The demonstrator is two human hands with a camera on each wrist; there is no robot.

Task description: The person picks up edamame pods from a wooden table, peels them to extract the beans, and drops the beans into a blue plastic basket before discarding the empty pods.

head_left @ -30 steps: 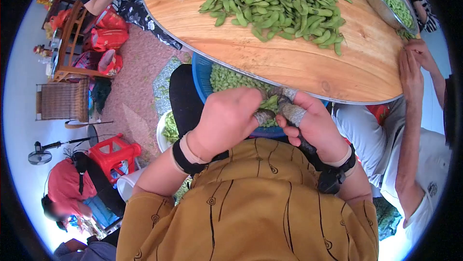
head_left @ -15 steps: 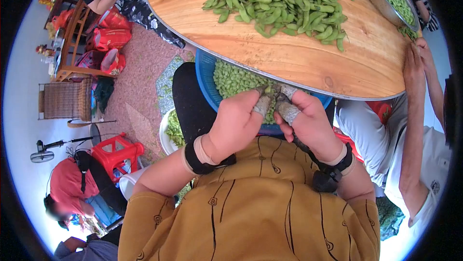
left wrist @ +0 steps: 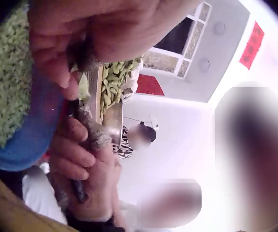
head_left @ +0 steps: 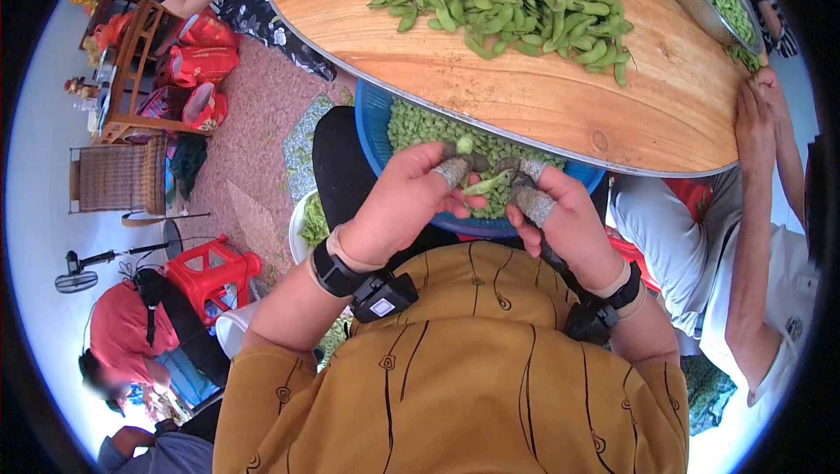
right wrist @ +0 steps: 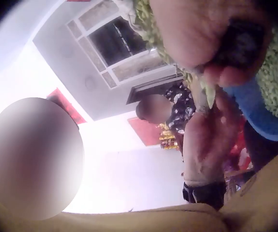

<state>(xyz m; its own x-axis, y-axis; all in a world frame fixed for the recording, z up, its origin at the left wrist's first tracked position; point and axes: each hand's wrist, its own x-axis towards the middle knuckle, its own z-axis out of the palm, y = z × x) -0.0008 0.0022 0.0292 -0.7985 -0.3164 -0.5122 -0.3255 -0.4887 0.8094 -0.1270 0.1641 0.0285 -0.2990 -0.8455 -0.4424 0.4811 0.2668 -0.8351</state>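
Over the blue basket (head_left: 374, 137) of shelled beans, my left hand (head_left: 389, 203) pinches a round green bean (head_left: 465, 144) between taped thumb and finger. My right hand (head_left: 569, 224) grips a green pod (head_left: 488, 183) just beside it, thumb and forefinger wrapped in grey tape. In the left wrist view, the pod (left wrist: 83, 88) shows between my left hand (left wrist: 105, 29) and my right hand (left wrist: 83, 164). The right wrist view shows the pod (right wrist: 209, 93) below my right hand (right wrist: 211, 38), with my left hand (right wrist: 206, 140) beyond.
A wooden tabletop (head_left: 490, 98) with a heap of pods (head_left: 525, 1) and a metal bowl (head_left: 716, 1) lies ahead. A white container (head_left: 302, 229) of green pods stands left of my leg. Another person's hands (head_left: 757, 111) are at the table's right edge.
My left hand has drawn back a little left from my right, and its fingers have spread. The bean now shows at its fingertips, and the pod shows more plainly at my right fingers.
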